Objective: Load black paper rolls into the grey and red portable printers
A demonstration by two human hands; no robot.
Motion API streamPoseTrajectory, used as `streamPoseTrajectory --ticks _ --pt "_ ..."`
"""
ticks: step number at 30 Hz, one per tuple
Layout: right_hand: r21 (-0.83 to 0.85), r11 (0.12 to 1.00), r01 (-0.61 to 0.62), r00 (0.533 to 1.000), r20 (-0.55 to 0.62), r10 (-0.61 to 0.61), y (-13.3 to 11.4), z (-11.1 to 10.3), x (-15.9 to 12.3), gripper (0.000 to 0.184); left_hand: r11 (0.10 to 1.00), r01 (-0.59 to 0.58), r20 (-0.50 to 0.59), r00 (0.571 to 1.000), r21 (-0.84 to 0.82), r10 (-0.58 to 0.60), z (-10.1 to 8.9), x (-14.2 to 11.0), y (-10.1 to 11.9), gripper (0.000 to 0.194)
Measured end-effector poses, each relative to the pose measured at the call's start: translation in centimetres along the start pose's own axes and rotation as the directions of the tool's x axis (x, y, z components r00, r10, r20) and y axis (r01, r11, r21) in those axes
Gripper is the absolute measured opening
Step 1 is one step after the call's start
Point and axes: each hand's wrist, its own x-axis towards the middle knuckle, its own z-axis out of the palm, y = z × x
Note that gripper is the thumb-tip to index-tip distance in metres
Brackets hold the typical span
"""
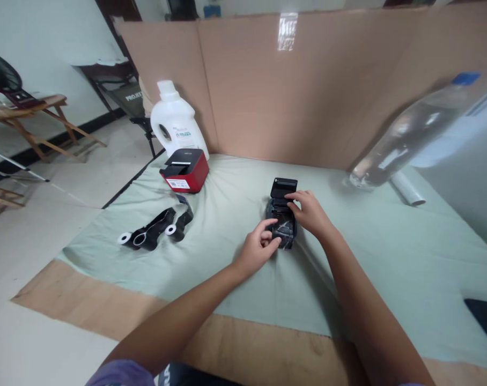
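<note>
A small black handheld device (283,228) with a flip-up lid lies on the green cloth in front of me. Its lid (283,186) stands raised at the far end. Thin pale lines mark the glossy near part of its body. My left hand (260,241) grips the device's left side, fingers on top and thumb by the near edge. At the right, my right hand (307,210) has its thumb and index finger at the lid's lower right edge, near the hinge. Its fingertips partly cover that spot, and the inside of the compartment is hard to make out.
Loosely unwound black paper rolls (149,236) lie to the left. Behind them are a red and black printer (193,174) and a white jug (181,126). A clear bottle (408,136) leans at the right beside a grey tube (407,188). A cardboard panel (308,91) closes off the back.
</note>
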Motion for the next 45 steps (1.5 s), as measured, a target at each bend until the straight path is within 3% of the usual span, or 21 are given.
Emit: streamPoseTrajectory --ticks 7,11,14,17,22,26,29,32,37,40,43,45 --pt "-0.117 0.993 -0.026 0.999 -0.04 0.021 0.6 1.9 -0.3 0.025 0.999 0.003 0.025 1.0 -0.043 -0.002 -0.1 0.8 -0.5 0.036" --pt "-0.199 0.969 -0.144 0.985 -0.125 0.12 0.2 2.4 -0.1 0.017 0.995 -0.004 0.031 0.999 -0.096 0.007 0.1 1.3 -0.9 0.033" --pt "-0.132 0.963 -0.237 0.955 -0.212 0.206 0.5 2.2 0.2 0.015 0.998 -0.014 0.044 0.999 -0.055 0.017 0.1 1.3 -0.9 0.029" --pt "0.056 0.962 -0.269 0.924 -0.266 0.274 1.1 2.2 0.6 0.027 0.996 -0.037 0.076 0.997 0.082 0.031 0.0 1.1 -0.7 0.021" --pt "0.303 0.926 -0.225 0.938 -0.19 0.29 1.5 2.7 1.4 0.064 0.979 -0.028 0.137 0.991 0.202 0.0 -0.2 0.7 -0.2 0.016" --pt "0.262 0.945 -0.196 0.955 -0.167 0.244 1.3 1.2 1.3 0.039 0.982 -0.007 0.144 0.989 0.187 -0.021 -0.2 0.7 -0.2 0.013" --pt "0.208 0.969 -0.135 0.988 -0.052 0.149 0.8 -0.7 0.9 0.022 0.985 -0.007 0.125 0.992 0.17 -0.014 -0.3 0.7 -0.4 0.01" --pt "0.182 0.976 -0.117 0.991 0.086 0.103 0.1 -2.3 0.6 0.013 0.99 0.011 0.107 0.994 0.14 -0.026 -0.3 0.7 -0.4 0.011" --pt "0.102 0.987 -0.125 0.96 0.264 0.094 -0.7 -2.8 0.4 0.011 0.99 0.043 0.155 0.986 0.135 -0.064 -0.4 0.5 -0.1 0.014" --pt "0.045 0.988 -0.147 0.956 0.261 0.131 -0.9 -2.3 0.4 0.009 0.988 0.05 0.171 0.982 0.145 -0.074 -0.4 0.4 0.1 0.015" --pt "0.019 0.965 -0.263 0.944 0.21 0.254 -0.9 -1.8 0.4 0.023 0.987 0.042 0.192 0.979 0.157 -0.072 -0.4 0.3 0.3 0.015" --pt "0.029 0.942 -0.335 0.911 0.264 0.316 -0.8 -1.4 0.5 0.035 0.986 0.037 0.199 0.977 0.165 -0.07 -0.4 0.3 0.3 0.015"
